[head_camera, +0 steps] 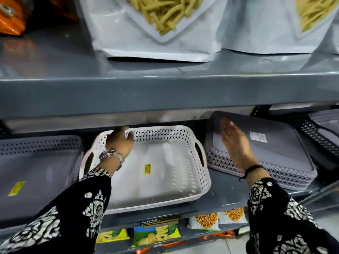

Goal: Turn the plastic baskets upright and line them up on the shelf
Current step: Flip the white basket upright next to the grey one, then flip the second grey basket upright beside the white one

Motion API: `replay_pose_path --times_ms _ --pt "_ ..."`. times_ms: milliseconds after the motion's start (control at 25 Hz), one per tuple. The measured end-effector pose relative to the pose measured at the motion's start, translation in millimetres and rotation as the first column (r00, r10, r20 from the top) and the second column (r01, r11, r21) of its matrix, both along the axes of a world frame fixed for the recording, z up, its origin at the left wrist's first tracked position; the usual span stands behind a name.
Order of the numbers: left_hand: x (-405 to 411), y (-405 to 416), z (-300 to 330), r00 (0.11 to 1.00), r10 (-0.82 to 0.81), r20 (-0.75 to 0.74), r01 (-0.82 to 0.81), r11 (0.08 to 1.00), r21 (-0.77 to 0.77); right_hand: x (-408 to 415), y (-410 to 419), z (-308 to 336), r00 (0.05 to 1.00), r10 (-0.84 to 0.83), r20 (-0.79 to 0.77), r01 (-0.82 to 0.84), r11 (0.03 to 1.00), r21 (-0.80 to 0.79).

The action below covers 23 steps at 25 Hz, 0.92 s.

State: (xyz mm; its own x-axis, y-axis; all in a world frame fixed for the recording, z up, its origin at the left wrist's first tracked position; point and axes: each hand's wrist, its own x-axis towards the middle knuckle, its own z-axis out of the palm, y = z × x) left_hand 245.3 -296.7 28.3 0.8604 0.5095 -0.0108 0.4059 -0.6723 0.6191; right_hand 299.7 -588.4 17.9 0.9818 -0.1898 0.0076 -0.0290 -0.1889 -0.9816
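A white lattice basket (165,182) stands upright in the middle of the grey shelf (229,197). My left hand (120,142) grips its far left rim. To its right a grey basket (271,160) lies upside down, tilted, its flat bottom facing up. My right hand (234,143) hovers flat over that bottom with fingers apart, holding nothing. Another grey basket (36,162) sits upright at the left. A dark lattice basket (322,136) shows at the far right, partly cut off.
The shelf above (165,88) hangs low over the baskets and carries white snack pouches (156,28) and an orange bag (11,15). Snack packets (156,235) fill the shelf below. A bare strip of shelf lies between the white and the overturned grey basket.
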Motion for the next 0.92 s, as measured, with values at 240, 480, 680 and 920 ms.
replay_pose_path --times_ms 240,480,680,920 --pt "44 -137 9 0.978 -0.185 0.091 0.198 0.966 -0.165 9 -125 -7 0.972 -0.235 -0.001 0.235 0.972 0.027" --pt "96 -238 -15 0.967 -0.253 -0.014 0.234 0.915 -0.329 35 -235 -25 0.968 -0.225 -0.114 0.173 0.92 -0.351" --pt "106 -256 -33 0.976 -0.097 -0.197 0.04 0.961 -0.274 53 -257 -48 0.964 -0.045 -0.262 -0.023 0.968 -0.25" --pt "103 -262 -36 0.96 -0.037 -0.277 -0.063 0.937 -0.343 68 -261 -51 0.938 -0.099 -0.333 0.031 0.979 -0.202"
